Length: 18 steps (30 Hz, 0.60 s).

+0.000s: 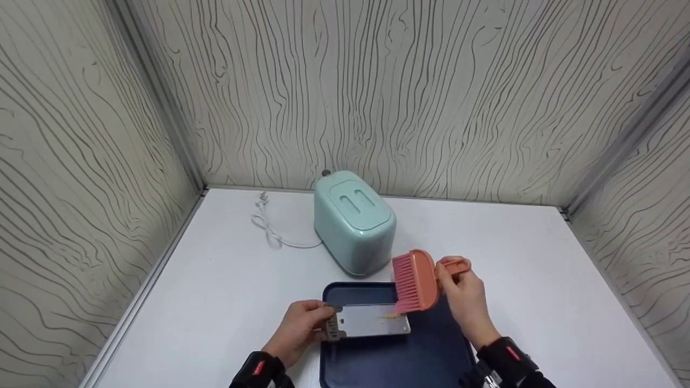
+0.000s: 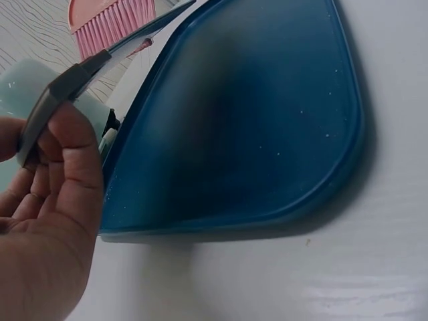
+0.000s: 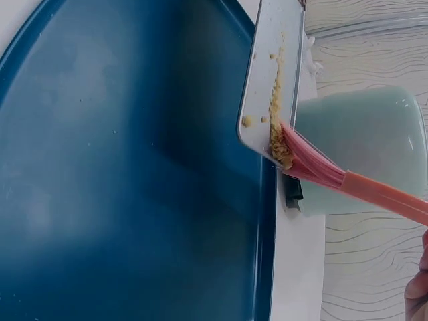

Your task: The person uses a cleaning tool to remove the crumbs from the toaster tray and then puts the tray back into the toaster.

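Observation:
My left hand [image 1: 299,326] grips the grey-brown end of a toaster crumb tray [image 1: 366,320], a flat metal plate held above a dark blue serving tray [image 1: 399,364]. Yellow-brown crumbs [image 3: 276,110] lie along the plate in the right wrist view, thickest by its free corner. With fingers around its handle, my right hand [image 1: 468,299] holds an orange brush [image 1: 427,280]. Its pink bristles [image 3: 311,159] touch the crumbs at that corner and bend against the plate. In the left wrist view, fingers [image 2: 77,160] and thumb pinch the plate's end.
Behind the blue tray stands a mint-green toaster [image 1: 353,226] with two slots on top. Its white cord [image 1: 269,229] lies loosely to the left on the white table [image 1: 210,302]. Wood-patterned panels [image 1: 345,97] enclose the table at the back and sides.

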### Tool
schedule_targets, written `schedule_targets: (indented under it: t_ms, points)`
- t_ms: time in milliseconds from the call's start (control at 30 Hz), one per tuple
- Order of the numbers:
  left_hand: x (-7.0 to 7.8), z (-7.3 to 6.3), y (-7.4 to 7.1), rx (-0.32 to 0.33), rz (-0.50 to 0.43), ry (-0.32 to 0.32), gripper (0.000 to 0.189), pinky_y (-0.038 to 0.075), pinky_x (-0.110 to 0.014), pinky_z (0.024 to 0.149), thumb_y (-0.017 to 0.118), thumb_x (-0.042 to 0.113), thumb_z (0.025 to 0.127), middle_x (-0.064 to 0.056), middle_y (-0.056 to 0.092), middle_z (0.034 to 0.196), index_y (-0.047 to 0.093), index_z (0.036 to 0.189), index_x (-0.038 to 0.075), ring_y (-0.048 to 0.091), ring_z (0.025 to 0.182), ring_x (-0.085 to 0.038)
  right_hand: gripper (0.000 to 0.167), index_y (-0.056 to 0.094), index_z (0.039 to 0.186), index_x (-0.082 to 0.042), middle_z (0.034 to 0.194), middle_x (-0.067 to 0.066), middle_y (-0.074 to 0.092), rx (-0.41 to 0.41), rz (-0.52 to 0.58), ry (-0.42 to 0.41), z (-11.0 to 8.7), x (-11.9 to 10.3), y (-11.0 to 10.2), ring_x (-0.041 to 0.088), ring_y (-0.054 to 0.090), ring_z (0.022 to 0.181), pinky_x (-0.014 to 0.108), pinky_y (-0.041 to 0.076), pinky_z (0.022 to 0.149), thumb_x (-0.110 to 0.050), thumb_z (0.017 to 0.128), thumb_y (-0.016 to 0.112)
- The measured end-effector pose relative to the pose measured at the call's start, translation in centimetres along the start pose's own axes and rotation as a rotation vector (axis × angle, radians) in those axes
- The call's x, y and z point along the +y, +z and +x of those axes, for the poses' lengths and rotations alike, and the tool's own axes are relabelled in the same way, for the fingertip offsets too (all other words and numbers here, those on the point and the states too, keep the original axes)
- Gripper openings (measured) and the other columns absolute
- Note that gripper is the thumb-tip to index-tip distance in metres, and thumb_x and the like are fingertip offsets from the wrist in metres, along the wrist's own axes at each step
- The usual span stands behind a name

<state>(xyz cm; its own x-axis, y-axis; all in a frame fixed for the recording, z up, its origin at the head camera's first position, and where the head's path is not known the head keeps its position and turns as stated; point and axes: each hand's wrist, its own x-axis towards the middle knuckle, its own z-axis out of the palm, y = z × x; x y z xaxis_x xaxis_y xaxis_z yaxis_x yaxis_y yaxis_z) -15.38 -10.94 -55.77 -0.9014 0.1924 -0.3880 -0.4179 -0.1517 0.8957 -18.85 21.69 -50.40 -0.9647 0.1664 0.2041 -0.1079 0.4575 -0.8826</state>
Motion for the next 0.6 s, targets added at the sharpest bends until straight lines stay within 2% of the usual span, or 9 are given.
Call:
schedule_targets:
  t_ms: [267, 600]
  points:
    - [-0.05, 0.05, 0.03, 0.008, 0.004, -0.010, 0.023, 0.056, -0.026, 0.068, 0.069, 0.018, 0.091, -0.005, 0.072, 0.095, 0.072, 0.105, 0.000, 0.065, 0.081, -0.012, 0.028, 0.065, 0.115, -0.003, 0.089, 0.009, 0.068, 0.023, -0.012, 0.027, 0.27, 0.62, -0.57, 0.008, 0.061, 0.075, 0.021, 0.049, 0.066, -0.028, 0.103, 0.062]
    - [-0.12, 0.13, -0.08, 0.022, -0.007, -0.003, 0.022, 0.056, -0.025, 0.066, 0.070, 0.018, 0.091, -0.003, 0.071, 0.091, 0.072, 0.104, 0.000, 0.064, 0.078, -0.011, 0.028, 0.066, 0.114, -0.002, 0.082, 0.004, 0.065, 0.047, -0.051, 0.032, 0.60, 0.52, -0.92, 0.006, 0.058, 0.072, 0.020, 0.046, 0.065, -0.027, 0.103, 0.062]
